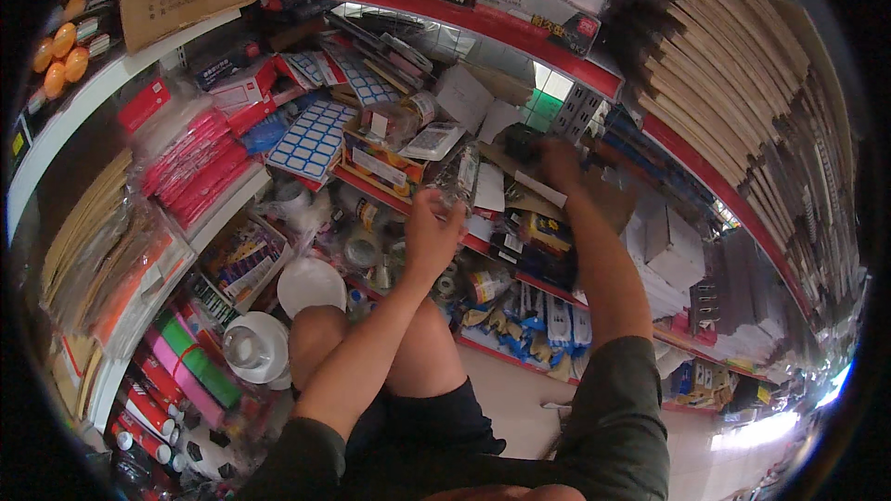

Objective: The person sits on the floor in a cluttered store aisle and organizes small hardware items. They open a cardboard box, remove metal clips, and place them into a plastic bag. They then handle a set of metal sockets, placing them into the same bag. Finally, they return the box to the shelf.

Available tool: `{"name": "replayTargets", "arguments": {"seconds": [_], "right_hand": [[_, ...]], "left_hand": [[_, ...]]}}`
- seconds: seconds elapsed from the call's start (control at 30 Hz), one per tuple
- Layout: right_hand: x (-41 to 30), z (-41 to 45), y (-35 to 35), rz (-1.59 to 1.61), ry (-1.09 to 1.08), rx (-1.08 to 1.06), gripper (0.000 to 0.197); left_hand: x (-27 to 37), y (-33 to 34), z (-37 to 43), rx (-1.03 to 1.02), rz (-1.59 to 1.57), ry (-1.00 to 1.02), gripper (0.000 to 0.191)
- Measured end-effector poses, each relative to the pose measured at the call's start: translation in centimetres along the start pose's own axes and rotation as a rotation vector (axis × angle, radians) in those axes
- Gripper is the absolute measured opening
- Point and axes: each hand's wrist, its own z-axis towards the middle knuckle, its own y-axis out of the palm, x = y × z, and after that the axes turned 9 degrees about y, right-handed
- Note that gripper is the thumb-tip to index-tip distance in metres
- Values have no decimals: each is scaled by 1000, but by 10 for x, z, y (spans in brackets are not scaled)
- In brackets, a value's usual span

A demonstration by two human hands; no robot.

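Note:
My left hand (433,231) is in front of the middle shelf, with its fingers around the lower end of a clear plastic package (461,174). What is inside the package is hard to make out. Farther right, my right hand (560,161) reaches in over an open cardboard box (511,170), beside a dark object (521,142). That hand is blurred, and its fingertips are hidden. Left of the package stand a printed carton (383,165) and a white calculator-like item (433,140). Below my right forearm lies a dark box with yellow print (546,233).
Blue-and-white label sheets (312,140) and pink packets (191,160) fill the left shelf. A red-edged shelf (445,10) crosses above my hands. Stacked brown paper goods (724,49) crowd the upper right. Tape rolls (362,249) and a white round lid-like item (311,285) sit near my knees.

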Motion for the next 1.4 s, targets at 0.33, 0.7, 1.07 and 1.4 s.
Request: {"name": "replayTargets", "arguments": {"seconds": [0.33,0.7,1.07,1.4], "right_hand": [[-56,9,-10,4,100,-110,52],[-39,8,-41,199,179,98,50],[-89,-7,-61,-81,230,-123,34],[14,27,-39,-145,98,-137,31]], "left_hand": [[-32,-35,-34,-29,160,123,56],[-71,-120,-65,126,-446,-287,43],[-90,-121,-72,-263,-169,-187,32],[-78,-105,-71,-450,-42,-138,31]]}}
